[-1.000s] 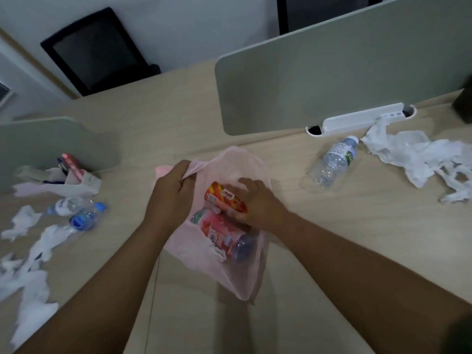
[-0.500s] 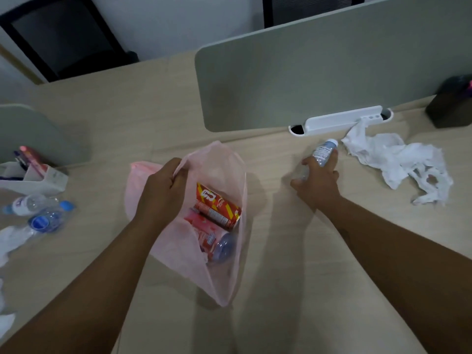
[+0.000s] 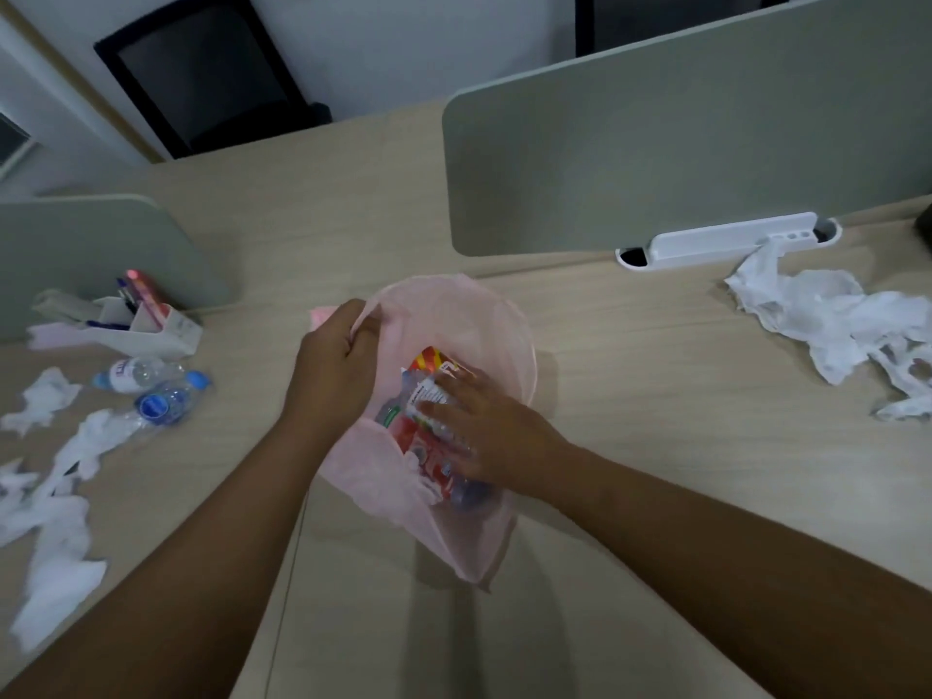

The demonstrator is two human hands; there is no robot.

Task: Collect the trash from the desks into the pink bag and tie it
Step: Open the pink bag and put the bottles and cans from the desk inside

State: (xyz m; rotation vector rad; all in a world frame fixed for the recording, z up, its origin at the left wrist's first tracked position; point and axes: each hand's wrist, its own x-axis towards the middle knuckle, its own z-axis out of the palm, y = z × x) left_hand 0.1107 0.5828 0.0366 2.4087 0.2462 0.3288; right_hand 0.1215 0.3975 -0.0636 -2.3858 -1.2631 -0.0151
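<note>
The pink bag [image 3: 456, 315] lies open on the desk in the middle. My left hand [image 3: 335, 363] pinches its left rim and holds the mouth open. My right hand [image 3: 479, 426] reaches into the mouth and grips a clear plastic bottle [image 3: 422, 395] with a white label, lying on the trash inside. A red and yellow can [image 3: 429, 359] and a red-labelled bottle [image 3: 428, 459] are in the bag under it. Crumpled white tissue [image 3: 832, 320] lies on the desk at the right. Two more clear bottles [image 3: 151, 391] and more torn tissue [image 3: 55, 502] lie at the left.
A grey-green divider panel [image 3: 681, 143] with a white clip base [image 3: 726, 242] stands behind the bag. A second divider [image 3: 96, 244] and a white pen holder [image 3: 146, 322] are at the left. Black chairs [image 3: 201, 73] stand beyond the desk.
My right hand left the can in the bag, reached right to the clear bottle by the divider, and has brought it back into the bag's mouth. My left hand kept hold of the rim.
</note>
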